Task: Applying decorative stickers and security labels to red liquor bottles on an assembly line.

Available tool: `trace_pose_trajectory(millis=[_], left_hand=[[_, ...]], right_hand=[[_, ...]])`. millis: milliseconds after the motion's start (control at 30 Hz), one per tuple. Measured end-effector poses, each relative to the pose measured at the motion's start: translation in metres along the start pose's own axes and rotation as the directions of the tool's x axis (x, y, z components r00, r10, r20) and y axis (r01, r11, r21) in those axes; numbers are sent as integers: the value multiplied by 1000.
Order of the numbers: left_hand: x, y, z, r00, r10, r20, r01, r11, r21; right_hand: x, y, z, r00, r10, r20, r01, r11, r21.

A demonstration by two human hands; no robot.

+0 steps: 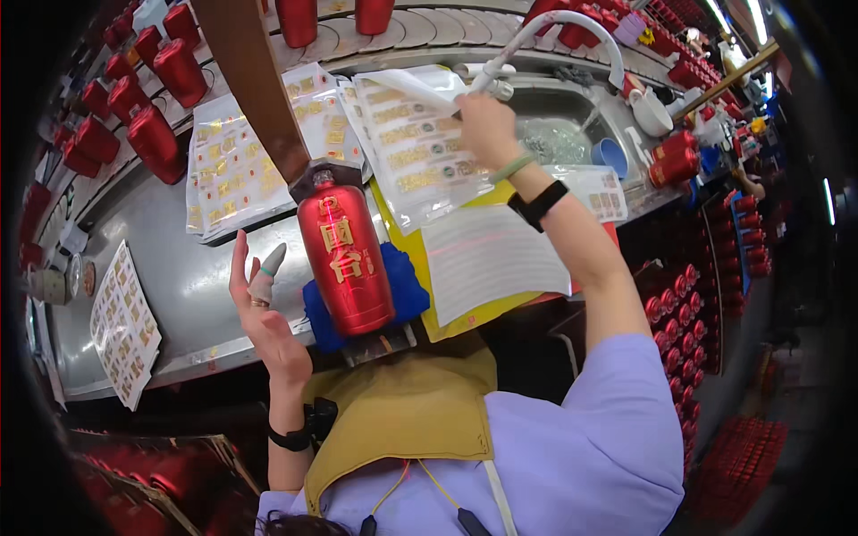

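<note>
A red bottle [344,255] with gold lettering lies in front of me, its base on a folded blue cloth [409,281] and its neck against a dark holder under a brown post. My left hand [275,326] is raised beside the bottle, fingers spread, apart from it; one finger wears a grey finger cot [273,260]. My right hand [488,134] is closed at the upper corner of a sheet of gold decals [413,147], where a white film is lifted and folded back. The fingertips are partly hidden. Another stack of decal sheets [223,165] lies left of the post.
White printed paper [487,259] rests on a yellow folder [447,326]. A sink [559,98] with a white curved tap [572,18] and blue cup [609,157] is at far right. Another decal sheet [125,326] overhangs the metal counter's left edge. Red bottles [156,143] line a conveyor behind.
</note>
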State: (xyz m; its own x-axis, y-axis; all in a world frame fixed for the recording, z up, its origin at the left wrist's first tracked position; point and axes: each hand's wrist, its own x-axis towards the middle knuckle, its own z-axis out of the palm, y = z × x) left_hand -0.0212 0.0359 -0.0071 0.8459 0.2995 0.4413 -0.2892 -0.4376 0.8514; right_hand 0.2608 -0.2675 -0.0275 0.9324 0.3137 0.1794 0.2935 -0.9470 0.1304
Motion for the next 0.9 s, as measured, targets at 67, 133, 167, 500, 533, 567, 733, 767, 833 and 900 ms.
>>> trace_pose_trajectory(millis=[67, 133, 167, 500, 533, 567, 733, 767, 833, 900], left_hand=[[7, -7, 2, 997, -11, 80, 6, 998, 64], [-2, -17, -4, 998, -62, 33, 59, 995, 77], [-6, -22, -6, 996, -89, 0, 89, 995, 52], [7, -31, 9, 999, 17, 46, -17, 1000, 14], [7, -30, 11, 998, 21, 54, -21, 1000, 2], [7, -28, 14, 998, 15, 58, -15, 1000, -8], [3, -30, 16, 998, 11, 55, -4, 990, -140], [0, -32, 4, 996, 57, 66, -52, 997, -64], [0, -42, 9, 999, 16, 36, -13, 996, -86], [-5, -42, 4, 999, -14, 34, 15, 1000, -9]], right_hand=[[-13, 29, -23, 987, 15, -163, -8, 999, 46], [-43, 46, -73, 981, 3, -196, 39, 976, 213], [-58, 64, -89, 993, 27, -113, 17, 928, 373], [-290, 270, -195, 628, 610, 483, -777, 467, 422], [-306, 283, -199, 549, 733, 402, -836, 470, 284], [-318, 292, -196, 470, 819, 330, -882, 427, 197], [-350, 374, -96, 502, 856, 120, -859, 510, -45], [-328, 345, -82, 494, 858, 142, -868, 495, 30], [-341, 369, -11, 398, 910, 118, -916, 389, 95], [-329, 334, 19, 579, 583, 569, -718, 696, 17]])
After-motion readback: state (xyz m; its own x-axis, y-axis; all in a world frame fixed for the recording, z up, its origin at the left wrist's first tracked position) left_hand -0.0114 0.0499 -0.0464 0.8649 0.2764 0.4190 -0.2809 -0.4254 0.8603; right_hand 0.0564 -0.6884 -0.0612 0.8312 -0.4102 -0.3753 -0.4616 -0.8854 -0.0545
